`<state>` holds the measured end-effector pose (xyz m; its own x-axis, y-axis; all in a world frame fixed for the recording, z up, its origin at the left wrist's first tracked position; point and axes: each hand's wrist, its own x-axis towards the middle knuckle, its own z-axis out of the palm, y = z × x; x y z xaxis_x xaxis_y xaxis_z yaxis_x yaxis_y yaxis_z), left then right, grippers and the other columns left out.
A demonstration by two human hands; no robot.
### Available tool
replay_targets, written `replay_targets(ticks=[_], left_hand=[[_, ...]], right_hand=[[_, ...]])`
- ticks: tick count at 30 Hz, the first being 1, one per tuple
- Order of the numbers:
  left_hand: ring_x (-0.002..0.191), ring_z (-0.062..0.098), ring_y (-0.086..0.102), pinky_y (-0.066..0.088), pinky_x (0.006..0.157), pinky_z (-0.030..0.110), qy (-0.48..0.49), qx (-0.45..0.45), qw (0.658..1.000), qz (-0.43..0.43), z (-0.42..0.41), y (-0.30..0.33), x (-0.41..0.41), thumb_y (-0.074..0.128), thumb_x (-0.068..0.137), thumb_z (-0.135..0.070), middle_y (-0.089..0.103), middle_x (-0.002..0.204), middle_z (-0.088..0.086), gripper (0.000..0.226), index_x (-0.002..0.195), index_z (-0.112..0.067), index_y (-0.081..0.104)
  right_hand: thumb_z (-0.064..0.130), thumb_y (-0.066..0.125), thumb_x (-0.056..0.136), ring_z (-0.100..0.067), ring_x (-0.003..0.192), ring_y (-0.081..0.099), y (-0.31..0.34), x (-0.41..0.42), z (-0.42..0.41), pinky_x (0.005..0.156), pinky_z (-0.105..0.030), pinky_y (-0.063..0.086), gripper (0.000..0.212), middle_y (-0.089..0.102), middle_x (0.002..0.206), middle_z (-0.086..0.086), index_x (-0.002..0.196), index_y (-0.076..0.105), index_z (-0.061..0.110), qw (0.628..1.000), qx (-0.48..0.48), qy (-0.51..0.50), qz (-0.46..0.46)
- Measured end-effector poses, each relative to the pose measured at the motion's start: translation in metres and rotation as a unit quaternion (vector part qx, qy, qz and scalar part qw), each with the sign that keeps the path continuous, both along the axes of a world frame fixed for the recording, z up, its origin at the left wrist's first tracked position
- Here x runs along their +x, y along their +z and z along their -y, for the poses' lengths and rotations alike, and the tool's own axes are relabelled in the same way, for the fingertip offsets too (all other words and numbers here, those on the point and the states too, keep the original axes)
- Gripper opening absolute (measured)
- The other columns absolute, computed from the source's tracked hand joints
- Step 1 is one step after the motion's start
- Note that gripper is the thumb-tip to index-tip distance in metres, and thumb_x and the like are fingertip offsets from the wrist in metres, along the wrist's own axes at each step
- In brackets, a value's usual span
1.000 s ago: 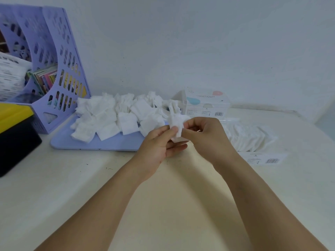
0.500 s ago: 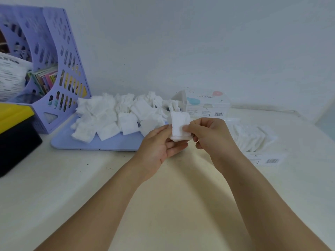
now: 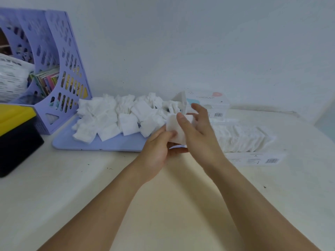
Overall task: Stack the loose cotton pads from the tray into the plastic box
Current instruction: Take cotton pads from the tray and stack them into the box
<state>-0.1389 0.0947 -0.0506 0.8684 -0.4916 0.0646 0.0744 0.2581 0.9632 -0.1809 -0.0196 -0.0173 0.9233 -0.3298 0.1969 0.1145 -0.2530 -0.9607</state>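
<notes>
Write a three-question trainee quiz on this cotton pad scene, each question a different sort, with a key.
1. True or false: the left hand and the right hand are both on one cotton pad.
2. Multiple choice: the loose pads lie on which thing? A) the yellow and black box B) the lilac tray C) the lilac file rack
3. Fill in: the row of stacked pads in the clear plastic box lies to the ____ of the hands.

Key: 1 true; 2 B; 3 right.
</notes>
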Motion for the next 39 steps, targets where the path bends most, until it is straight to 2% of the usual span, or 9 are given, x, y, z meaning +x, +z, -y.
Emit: replay_targets(ticks=[6,9,12,16,21,26,31,34,39], left_hand=[[0.129,0.011,0.057,0.046,0.108,0.042,-0.052,0.024,0.997,0.056,0.007,0.0,-0.009,0.027,0.112,-0.031,0.066,0.133,-0.009,0.038,0.133,-0.039,0.057],[0.128,0.028,0.059,0.047,0.106,0.049,0.005,0.044,0.997,0.07,0.005,0.001,-0.01,0.037,0.109,-0.032,0.067,0.132,0.0,0.036,0.139,-0.031,0.056],[0.114,0.02,0.062,0.048,0.089,0.037,0.022,0.053,0.995,0.078,0.007,0.012,-0.01,0.045,0.105,-0.032,0.07,0.126,-0.002,0.033,0.135,-0.033,0.058],[0.124,0.019,0.062,0.049,0.101,0.038,-0.077,0.053,0.991,0.099,0.033,0.037,-0.018,0.038,0.108,-0.01,0.07,0.125,-0.008,0.038,0.127,-0.035,0.06],[0.11,0.016,0.063,0.053,0.083,0.03,-0.052,0.109,0.985,0.128,0.095,0.039,-0.025,0.055,0.101,-0.01,0.062,0.134,-0.001,0.044,0.141,-0.028,0.052],[0.094,0.011,0.061,0.052,0.087,0.032,0.052,0.289,0.886,0.358,0.145,0.023,-0.034,0.063,0.096,-0.033,0.066,0.107,-0.009,0.032,0.127,-0.027,0.061],[0.093,0.02,0.066,0.054,0.081,0.037,0.055,0.419,0.794,0.437,0.153,0.01,-0.044,0.055,0.097,-0.04,0.071,0.099,-0.007,0.022,0.108,-0.025,0.068],[0.1,0.021,0.065,0.052,0.083,0.036,0.047,0.444,0.779,0.44,0.153,0.01,-0.044,0.048,0.1,-0.043,0.071,0.107,-0.007,0.031,0.119,-0.025,0.065],[0.113,0.024,0.062,0.051,0.09,0.04,0.009,0.462,0.774,0.432,0.154,0.013,-0.046,0.048,0.1,-0.043,0.066,0.124,-0.002,0.048,0.145,-0.025,0.045]], right_hand=[[0.05,0.045,0.102,-0.004,0.127,0.052,-0.009,0.001,-0.008,0.105,-0.043,0.05,0.063,0.046,0.145,0.01,0.156,0.017,0.035,0.997,0.04,0.064,0.019],[0.034,0.053,0.103,-0.001,0.108,0.062,-0.001,-0.003,-0.001,0.088,-0.024,0.054,0.045,0.06,0.122,0.011,0.145,0.042,0.027,0.998,-0.006,0.034,0.053],[0.024,0.068,0.093,-0.004,0.096,0.064,0.017,-0.013,0.017,0.081,-0.02,0.049,0.026,0.067,0.107,0.011,0.119,0.066,0.022,0.989,-0.109,-0.033,0.092],[0.026,0.074,0.088,-0.015,0.088,0.073,0.041,-0.037,0.068,0.073,-0.03,0.061,0.021,0.076,0.097,0.0,0.107,0.074,0.017,0.996,-0.086,0.016,0.004],[0.013,0.076,0.087,-0.022,0.096,0.075,0.056,-0.065,0.142,0.083,-0.031,0.061,0.028,0.077,0.104,-0.013,0.11,0.071,0.0,0.992,-0.009,0.051,-0.117],[0.028,0.089,0.072,-0.022,0.083,0.068,0.033,-0.064,0.198,0.062,-0.028,0.05,0.048,0.072,0.101,-0.013,0.107,0.067,0.005,0.96,-0.133,-0.178,-0.167],[0.026,0.09,0.066,-0.02,0.073,0.05,0.025,-0.055,0.211,0.068,-0.033,0.036,0.053,0.055,0.077,-0.007,0.094,0.063,-0.011,0.95,-0.158,-0.147,-0.224],[0.024,0.089,0.067,-0.023,0.068,0.05,0.034,-0.052,0.219,0.063,-0.032,0.038,0.031,0.058,0.073,-0.008,0.081,0.067,0.006,0.936,-0.204,-0.124,-0.259],[0.031,0.084,0.072,-0.023,0.058,0.042,0.043,-0.045,0.213,0.055,-0.027,0.033,0.03,0.052,0.066,-0.007,0.083,0.068,0.008,0.876,-0.311,-0.063,-0.362]])
